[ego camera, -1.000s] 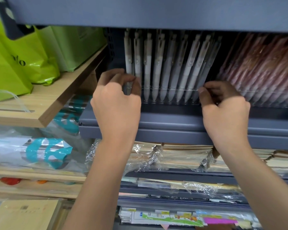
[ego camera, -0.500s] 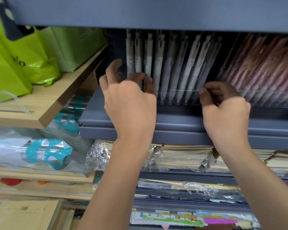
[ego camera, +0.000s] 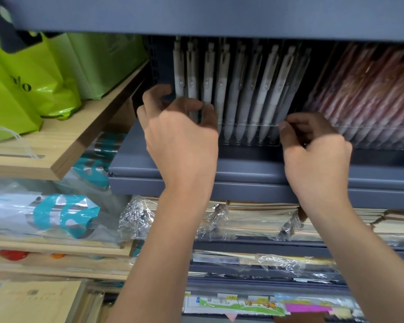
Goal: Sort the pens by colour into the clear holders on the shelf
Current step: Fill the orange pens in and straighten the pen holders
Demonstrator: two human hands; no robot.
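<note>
While the white pens stand upright in the clear holder on the grey shelf, I see the left hand at the holder's left end, thumb and fingers curled round the leftmost pens. The right hand pinches the holder's right front corner, beside the pink pens. Half a second ago the left fingers were spread and raised; now they have closed, and the right hand has not moved.

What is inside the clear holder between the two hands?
A row of white pens stands in the holder, tips down, the right ones leaning. The left hand covers the lower ends of the leftmost pens, and the right hand hides the holder's right corner.
</note>
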